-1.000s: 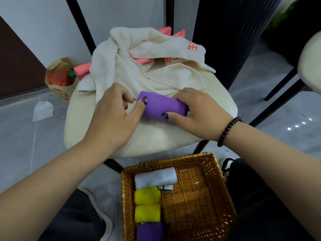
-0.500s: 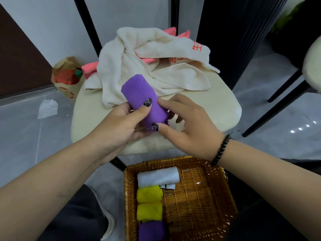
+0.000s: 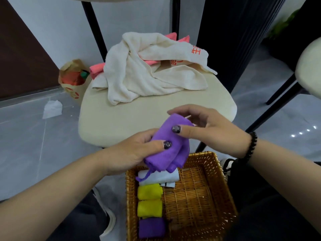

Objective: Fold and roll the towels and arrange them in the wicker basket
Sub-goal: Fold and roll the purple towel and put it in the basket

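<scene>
Purple towel roll (image 3: 171,145) lifted off chair seat (image 3: 121,122), now over wicker basket (image 3: 224,188). Left hand (image 3: 137,152) and right hand (image 3: 206,126) fingers clamped on roll. Keep squeeze tight; seat beside white roll (image 3: 161,177).

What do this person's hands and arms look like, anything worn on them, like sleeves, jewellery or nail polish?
Both forearms are bare, with no sleeves in view. The right wrist carries a bracelet of small round black beads. The thumbnails visible on the left hand and right hand wear dark, near-black polish with a slight sheen. No rings, watch or gloves show.
</scene>
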Demonstrator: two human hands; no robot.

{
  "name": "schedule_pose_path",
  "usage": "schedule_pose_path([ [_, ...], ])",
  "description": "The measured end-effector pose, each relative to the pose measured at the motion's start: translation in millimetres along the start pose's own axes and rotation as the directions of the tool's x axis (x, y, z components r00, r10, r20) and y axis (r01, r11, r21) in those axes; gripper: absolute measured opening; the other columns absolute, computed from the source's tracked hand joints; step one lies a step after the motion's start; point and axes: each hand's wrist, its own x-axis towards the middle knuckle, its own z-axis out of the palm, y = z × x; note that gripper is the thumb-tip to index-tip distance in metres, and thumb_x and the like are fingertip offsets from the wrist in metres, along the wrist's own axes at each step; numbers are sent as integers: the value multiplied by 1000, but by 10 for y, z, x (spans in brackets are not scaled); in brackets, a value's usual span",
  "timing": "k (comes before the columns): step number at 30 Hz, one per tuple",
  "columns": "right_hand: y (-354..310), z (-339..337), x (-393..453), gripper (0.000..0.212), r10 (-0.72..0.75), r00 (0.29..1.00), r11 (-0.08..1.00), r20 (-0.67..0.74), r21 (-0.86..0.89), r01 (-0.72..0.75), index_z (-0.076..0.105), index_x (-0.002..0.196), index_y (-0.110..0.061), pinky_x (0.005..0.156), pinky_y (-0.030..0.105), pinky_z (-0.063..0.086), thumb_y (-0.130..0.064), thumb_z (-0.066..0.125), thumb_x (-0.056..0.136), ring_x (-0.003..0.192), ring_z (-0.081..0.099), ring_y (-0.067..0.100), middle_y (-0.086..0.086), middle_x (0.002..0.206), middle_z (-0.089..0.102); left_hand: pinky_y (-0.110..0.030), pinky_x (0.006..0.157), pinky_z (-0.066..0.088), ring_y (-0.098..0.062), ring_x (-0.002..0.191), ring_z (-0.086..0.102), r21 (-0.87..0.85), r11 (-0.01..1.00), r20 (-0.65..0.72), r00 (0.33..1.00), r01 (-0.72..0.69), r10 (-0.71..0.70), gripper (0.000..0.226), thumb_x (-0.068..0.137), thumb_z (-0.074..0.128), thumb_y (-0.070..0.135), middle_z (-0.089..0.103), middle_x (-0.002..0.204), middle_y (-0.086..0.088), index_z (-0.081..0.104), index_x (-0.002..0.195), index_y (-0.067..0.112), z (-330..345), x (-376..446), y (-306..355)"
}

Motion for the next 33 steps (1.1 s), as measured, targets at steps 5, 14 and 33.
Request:
schedule_pose_path([
  [5,243,82,-153,53,190,979,968,69,153,-198,61,120,-26,90,41,55,-40,79,72,107,64,21,-1,114,67,-20,69,51,-11,85,63,-58,998,6,1000,29,-29,47,71,70,40,70,102,-4,66,114,21,34,50,-256],
  [14,705,241,-426,45,336,935,897,110,266,-353,66,106,-13,81,26,57,-18,78,63,90,67,15,11,104,72,-20,60,51,-10,67,64,-91,990,-31,993,111,-114,45,54,78,28,72,82,-6,71,94,8,137,287,-783],
  [33,2410,711,-349,36,888,459,184,-35,941,-284,56,120,-5,67,33,60,-5,67,86,90,69,27,18,110,68,-21,55,51,-12,68,66,-450,856,-405,796,255,-450,30,83,75,18,71,90,-7,65,109,9,521,1560,-2025],
])
